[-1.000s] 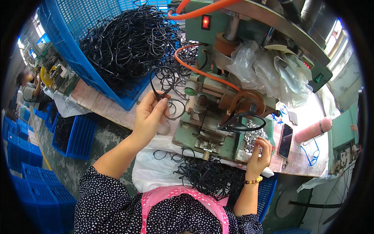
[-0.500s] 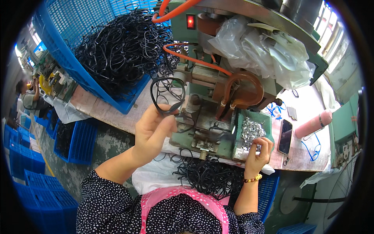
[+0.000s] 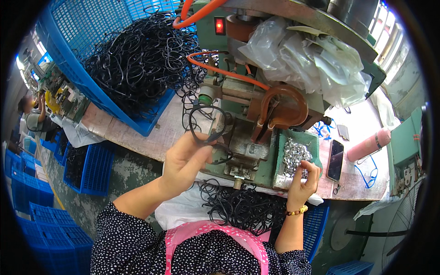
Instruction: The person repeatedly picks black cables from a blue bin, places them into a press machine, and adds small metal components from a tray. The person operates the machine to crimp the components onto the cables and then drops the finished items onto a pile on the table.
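Observation:
My left hand (image 3: 185, 160) pinches a black eyeglass frame (image 3: 191, 124) between thumb and fingers, left of the press's metal fixture (image 3: 250, 149). One rim stands up above the fingers; the other points toward the fixture. At the green tray (image 3: 280, 158), my right hand (image 3: 306, 181) has its thumb and forefinger together over a heap of small shiny metal pieces (image 3: 295, 153). Whether a piece sits between those fingertips is too small to tell. A curved brown part (image 3: 293, 117) of the press rises behind the fixture.
A blue basket (image 3: 68, 59) piled with black frames (image 3: 137, 59) stands at the far left. More black frames (image 3: 243, 208) lie below the press, near my lap. To the right are a phone (image 3: 335, 159), a pink bottle (image 3: 369, 145) and blue eyeglass-shaped pieces (image 3: 368, 176). Orange hoses (image 3: 229, 71) cross the press.
My left hand has shifted slightly right and down with the eyeglass frame. A dark shape over the fixture is gone from there. My right hand stays at the metal pieces, its fingertips still together.

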The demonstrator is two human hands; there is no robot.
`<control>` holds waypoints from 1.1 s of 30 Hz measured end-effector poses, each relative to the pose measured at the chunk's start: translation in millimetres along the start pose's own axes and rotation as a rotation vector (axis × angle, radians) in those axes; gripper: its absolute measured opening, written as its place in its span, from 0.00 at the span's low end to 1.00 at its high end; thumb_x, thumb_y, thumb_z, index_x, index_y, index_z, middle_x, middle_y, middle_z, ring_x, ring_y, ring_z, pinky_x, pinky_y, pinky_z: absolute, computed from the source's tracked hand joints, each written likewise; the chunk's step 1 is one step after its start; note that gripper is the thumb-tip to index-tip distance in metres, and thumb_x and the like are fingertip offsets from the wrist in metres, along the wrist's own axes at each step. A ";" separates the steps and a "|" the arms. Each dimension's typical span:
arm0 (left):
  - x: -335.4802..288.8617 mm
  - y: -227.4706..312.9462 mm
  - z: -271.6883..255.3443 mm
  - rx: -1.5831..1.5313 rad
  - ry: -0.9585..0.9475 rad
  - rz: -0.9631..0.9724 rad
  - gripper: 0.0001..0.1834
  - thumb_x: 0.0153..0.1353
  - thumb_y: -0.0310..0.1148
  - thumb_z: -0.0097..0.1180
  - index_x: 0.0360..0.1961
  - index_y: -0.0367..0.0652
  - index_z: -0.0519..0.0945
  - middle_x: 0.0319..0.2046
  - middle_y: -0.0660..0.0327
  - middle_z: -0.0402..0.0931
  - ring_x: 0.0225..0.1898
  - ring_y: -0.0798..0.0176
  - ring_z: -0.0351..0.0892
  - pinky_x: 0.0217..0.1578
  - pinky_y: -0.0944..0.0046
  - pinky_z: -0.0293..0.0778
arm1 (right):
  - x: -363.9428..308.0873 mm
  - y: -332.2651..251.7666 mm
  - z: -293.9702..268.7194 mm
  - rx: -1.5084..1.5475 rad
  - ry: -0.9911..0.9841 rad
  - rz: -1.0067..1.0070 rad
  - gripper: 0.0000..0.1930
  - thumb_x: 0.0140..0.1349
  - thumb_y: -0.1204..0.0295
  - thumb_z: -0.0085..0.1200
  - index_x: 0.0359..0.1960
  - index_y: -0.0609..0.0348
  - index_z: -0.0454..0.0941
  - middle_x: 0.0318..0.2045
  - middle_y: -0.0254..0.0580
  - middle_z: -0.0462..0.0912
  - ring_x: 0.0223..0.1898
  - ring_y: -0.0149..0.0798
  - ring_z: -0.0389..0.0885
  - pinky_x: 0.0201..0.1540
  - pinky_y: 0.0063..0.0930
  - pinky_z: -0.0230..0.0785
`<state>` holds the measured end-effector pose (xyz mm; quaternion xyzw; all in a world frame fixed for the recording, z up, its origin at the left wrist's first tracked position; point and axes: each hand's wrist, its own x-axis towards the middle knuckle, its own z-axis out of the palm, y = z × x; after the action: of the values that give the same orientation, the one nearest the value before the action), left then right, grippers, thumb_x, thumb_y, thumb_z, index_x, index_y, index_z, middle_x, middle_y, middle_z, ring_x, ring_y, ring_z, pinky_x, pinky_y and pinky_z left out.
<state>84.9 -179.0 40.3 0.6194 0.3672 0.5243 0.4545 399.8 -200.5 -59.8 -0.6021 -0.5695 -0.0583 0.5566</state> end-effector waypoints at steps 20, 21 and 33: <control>-6.3 -8.6 5.6 -0.034 -0.029 -0.095 0.13 0.76 0.31 0.53 0.55 0.35 0.75 0.33 0.62 0.80 0.31 0.75 0.76 0.32 0.74 0.73 | 0.2 -1.6 0.0 0.001 -0.025 -0.021 0.11 0.58 0.87 0.59 0.40 0.62 0.82 0.37 0.46 0.83 0.41 0.49 0.82 0.50 0.39 0.74; -6.9 -9.1 6.2 -0.037 -0.018 -0.106 0.12 0.76 0.31 0.53 0.55 0.35 0.75 0.33 0.62 0.80 0.31 0.75 0.76 0.32 0.75 0.73 | 0.2 -1.8 -0.1 0.005 -0.027 -0.018 0.11 0.58 0.88 0.59 0.40 0.62 0.82 0.37 0.46 0.83 0.41 0.49 0.82 0.49 0.39 0.74; -11.6 -25.7 4.8 -0.049 -0.086 -0.240 0.11 0.76 0.29 0.52 0.55 0.37 0.75 0.37 0.64 0.80 0.33 0.76 0.77 0.32 0.75 0.73 | 0.8 -4.7 -0.1 0.003 -0.034 -0.022 0.11 0.57 0.88 0.58 0.40 0.62 0.82 0.37 0.47 0.83 0.39 0.48 0.83 0.45 0.37 0.75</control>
<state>88.1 -182.5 12.1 0.5816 0.4059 0.4480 0.5443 396.6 -201.4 -56.4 -0.5957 -0.5855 -0.0534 0.5472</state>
